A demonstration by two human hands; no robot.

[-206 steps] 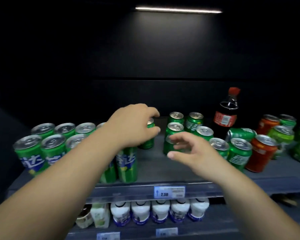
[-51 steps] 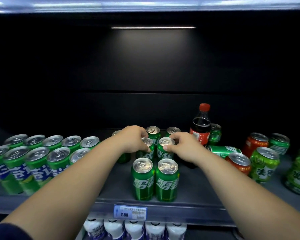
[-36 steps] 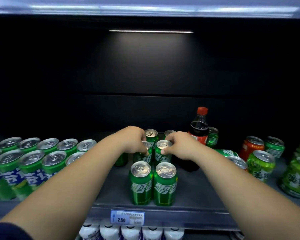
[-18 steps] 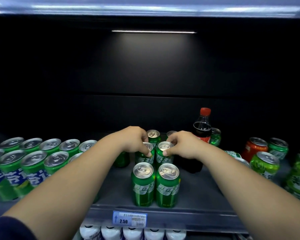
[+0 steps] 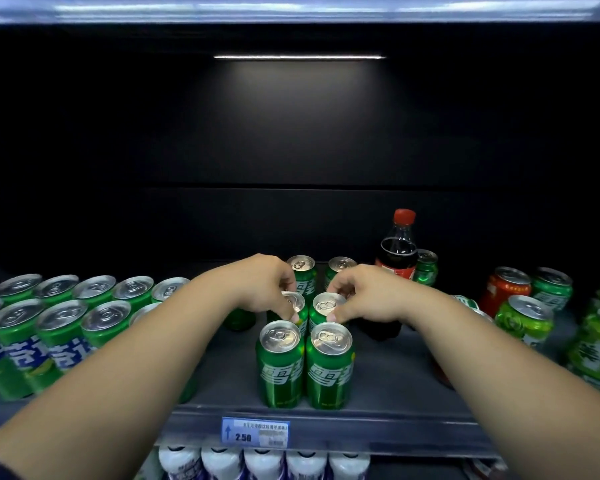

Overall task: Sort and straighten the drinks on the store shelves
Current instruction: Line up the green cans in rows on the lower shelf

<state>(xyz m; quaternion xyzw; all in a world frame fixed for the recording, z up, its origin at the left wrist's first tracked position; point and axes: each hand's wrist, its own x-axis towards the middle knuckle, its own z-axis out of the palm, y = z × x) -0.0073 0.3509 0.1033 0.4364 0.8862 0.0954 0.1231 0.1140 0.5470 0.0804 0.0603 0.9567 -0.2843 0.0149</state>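
Both my hands are deep in the centre of the frame, each with fingers curled down over a can top. The left hand (image 5: 271, 289) pinches the rim of the left middle can (image 5: 297, 303), and the right hand (image 5: 364, 299) pinches the rim of the right middle can (image 5: 326, 304). These two green cans stand upright side by side in the middle of a double file. The front pair (image 5: 280, 365) is just ahead at the edge of the shelf (image 5: 395, 386), and the back pair (image 5: 302, 268) is just behind.

My worry is crowding. The middle cans sit almost against the front pair, so a tug towards me could shove those two over the lip above the price tag (image 5: 255, 432). A rim pinch is also a thin hold; if I lift rather than slide, a can may slip and topple its neighbours. My right wrist lies close beside the cola bottle (image 5: 397, 251), and a sideways sweep could knock it. At the right of the frame the loose cans (image 5: 523, 320) look unsorted. One seems to lie on its side behind my forearm, though it is mostly hidden.
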